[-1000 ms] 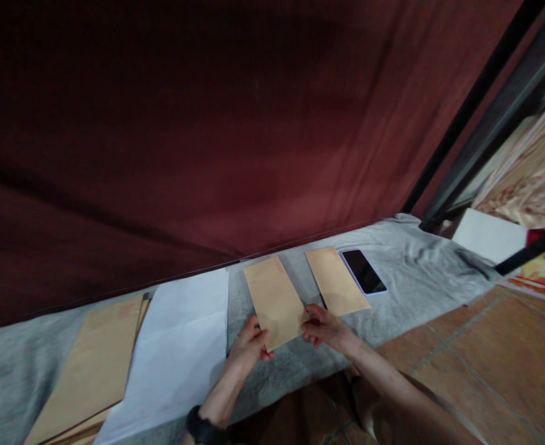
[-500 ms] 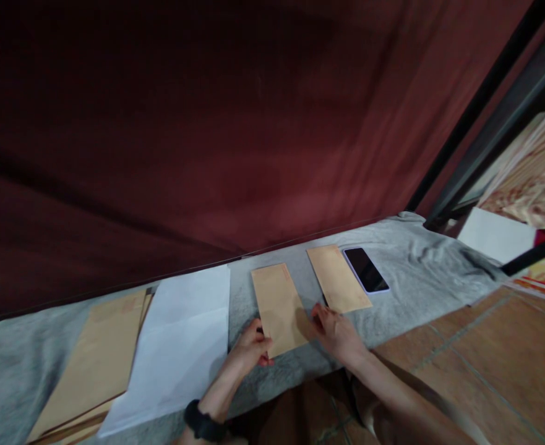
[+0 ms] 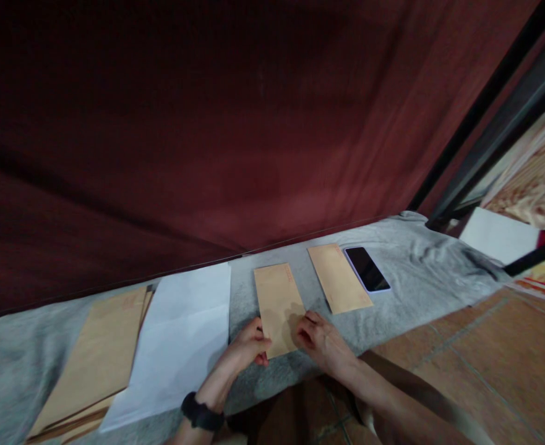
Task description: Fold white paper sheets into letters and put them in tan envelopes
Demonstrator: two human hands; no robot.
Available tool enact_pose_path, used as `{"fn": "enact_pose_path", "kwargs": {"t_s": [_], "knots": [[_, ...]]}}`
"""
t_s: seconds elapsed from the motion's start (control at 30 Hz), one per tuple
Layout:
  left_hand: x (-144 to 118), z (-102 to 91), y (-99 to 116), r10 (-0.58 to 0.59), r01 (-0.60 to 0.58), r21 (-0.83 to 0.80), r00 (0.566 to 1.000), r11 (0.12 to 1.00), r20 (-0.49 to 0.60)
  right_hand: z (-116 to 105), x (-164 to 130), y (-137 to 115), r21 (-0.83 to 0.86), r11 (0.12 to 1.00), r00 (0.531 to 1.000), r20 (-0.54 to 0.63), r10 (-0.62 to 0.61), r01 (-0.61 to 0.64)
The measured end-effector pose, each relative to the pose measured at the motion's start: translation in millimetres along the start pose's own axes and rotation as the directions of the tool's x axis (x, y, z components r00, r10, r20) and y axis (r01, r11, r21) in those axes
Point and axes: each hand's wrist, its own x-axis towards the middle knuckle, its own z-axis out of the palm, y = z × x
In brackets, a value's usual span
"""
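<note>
A brown paper envelope (image 3: 276, 300) lies in front of me on a grey cloth, with small reddish print at its far right corner. My left hand (image 3: 250, 343) pinches its near left edge, thumb on top. At the opposite edge is my right hand (image 3: 316, 337), its fingers curled closed against the paper; whether it grips the envelope is hidden. To the right lies a second brown envelope (image 3: 340, 279), flat and untouched. White paper sheets (image 3: 179, 346) lie to the left of my left hand, partly over a stack of brown envelopes (image 3: 96, 352).
A phone (image 3: 367, 269) with a pale purple edge rests beside the second envelope. The grey cloth (image 3: 432, 266) covers the narrow surface, backed by a dark red curtain (image 3: 253, 154). Black metal bars (image 3: 479, 117) stand at the right, above a tiled floor (image 3: 490, 352).
My right hand has shifted left, away from the second envelope and onto the near right edge of the middle one. The middle envelope has turned slightly. My left hand stays at its edge.
</note>
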Motion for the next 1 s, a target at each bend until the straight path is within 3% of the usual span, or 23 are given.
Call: {"fn": "enact_pose_path", "kwargs": {"t_s": [0.33,0.5,0.57,0.67,0.73,0.87,1.0], "knots": [[-0.1,0.7,-3.0,0.011,-0.011,0.001,1.000,1.000,-0.016,0.3,-0.6,-5.3,-0.078,0.995,0.998,0.039,-0.056,0.059],[-1.1,1.1,-3.2,0.045,-0.041,0.051,0.996,0.998,-0.083,-1.1,3.5,-2.4,-0.092,0.994,0.994,0.094,-0.048,0.057],[-2.3,0.6,0.1,0.078,-0.056,0.132,0.983,0.990,-0.165,-3.6,5.1,-2.0,-0.090,0.995,0.992,0.118,-0.039,0.050],[-3.5,1.2,10.7,0.225,-0.075,0.370,0.898,0.926,-0.379,-8.0,6.8,-0.7,-0.062,0.996,0.987,0.155,-0.047,0.057],[-2.3,4.7,19.0,0.375,-0.144,0.478,0.820,0.866,-0.433,-10.2,7.7,1.0,-0.039,0.996,0.983,0.172,-0.068,0.075],[8.6,20.9,24.3,0.632,-0.432,0.514,0.708,0.741,-0.316,-12.8,10.7,5.3,-0.009,0.995,0.976,0.191,-0.101,0.104],[29.4,36.1,10.4,0.741,-0.465,0.705,0.660,0.535,-0.127,-17.6,13.0,8.6,0.031,0.994,0.963,0.245,-0.109,0.105]]}}
